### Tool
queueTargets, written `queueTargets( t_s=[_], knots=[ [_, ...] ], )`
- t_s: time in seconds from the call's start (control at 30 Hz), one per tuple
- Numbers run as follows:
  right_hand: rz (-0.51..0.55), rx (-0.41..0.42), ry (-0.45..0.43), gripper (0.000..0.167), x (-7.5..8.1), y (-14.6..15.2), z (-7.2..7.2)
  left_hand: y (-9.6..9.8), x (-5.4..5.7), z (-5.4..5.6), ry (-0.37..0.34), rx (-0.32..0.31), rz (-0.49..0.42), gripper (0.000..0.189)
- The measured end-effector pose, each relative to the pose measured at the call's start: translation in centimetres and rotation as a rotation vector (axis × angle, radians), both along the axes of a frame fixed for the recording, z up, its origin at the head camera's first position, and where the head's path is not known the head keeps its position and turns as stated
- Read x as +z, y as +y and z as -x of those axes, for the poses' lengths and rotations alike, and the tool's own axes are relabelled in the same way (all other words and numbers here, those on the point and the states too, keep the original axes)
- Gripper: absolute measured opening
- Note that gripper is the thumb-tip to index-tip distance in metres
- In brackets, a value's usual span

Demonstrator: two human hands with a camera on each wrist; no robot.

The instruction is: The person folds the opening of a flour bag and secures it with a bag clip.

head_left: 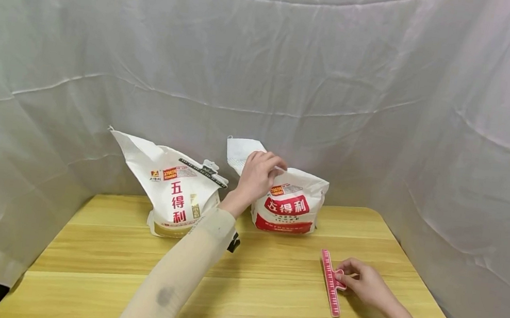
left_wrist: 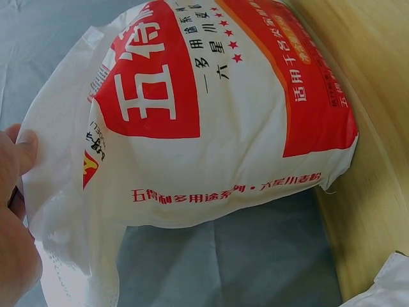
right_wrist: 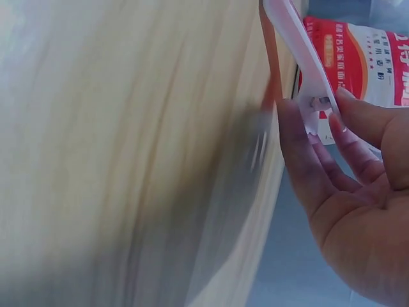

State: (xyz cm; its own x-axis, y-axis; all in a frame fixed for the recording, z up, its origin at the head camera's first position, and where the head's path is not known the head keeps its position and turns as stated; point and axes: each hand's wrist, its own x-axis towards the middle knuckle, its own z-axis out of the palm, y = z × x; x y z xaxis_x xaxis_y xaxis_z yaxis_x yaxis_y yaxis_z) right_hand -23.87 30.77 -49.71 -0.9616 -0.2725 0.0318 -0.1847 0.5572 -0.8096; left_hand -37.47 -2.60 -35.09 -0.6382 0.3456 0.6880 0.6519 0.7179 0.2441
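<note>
A white and red flour bag [head_left: 289,204] stands toward the back of the table, its top folded over to the left. My left hand [head_left: 261,175] pinches the top of that bag; in the left wrist view the thumb [left_wrist: 25,152] lies against the white paper. Off to the right and nearer, my right hand [head_left: 363,282] holds a pink bag clip [head_left: 330,283] by its handle. The right wrist view shows the clip [right_wrist: 300,57] between thumb and fingers, just above the wood.
Left of the held bag stands a second flour bag [head_left: 175,202], its top closed with a black-and-white clip [head_left: 204,172]. Both bags are on a wooden table [head_left: 268,295] with a grey cloth [head_left: 264,67] hanging behind and at the sides.
</note>
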Motion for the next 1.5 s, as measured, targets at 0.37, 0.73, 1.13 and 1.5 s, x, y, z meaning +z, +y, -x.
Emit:
queueTargets(
  t_s=[0.37,0.73,1.13,1.5],
  knots=[
    [0.1,-0.081,0.043,0.046,0.9,-0.8,-0.4,0.1,-0.1,0.1,0.022,-0.016,-0.009,0.013],
    [0.098,-0.209,0.147,0.05,2.3,-1.7,-0.2,0.0,-0.1,0.0,0.015,-0.008,-0.004,0.013],
    [0.117,-0.305,0.31,0.04,3.7,-2.5,0.2,0.0,-0.1,-0.1,0.008,-0.004,-0.001,0.013],
    [0.211,-0.315,0.41,0.038,5.7,-3.3,0.9,0.0,-0.1,-0.1,0.021,-0.011,-0.002,0.013]
  ],
)
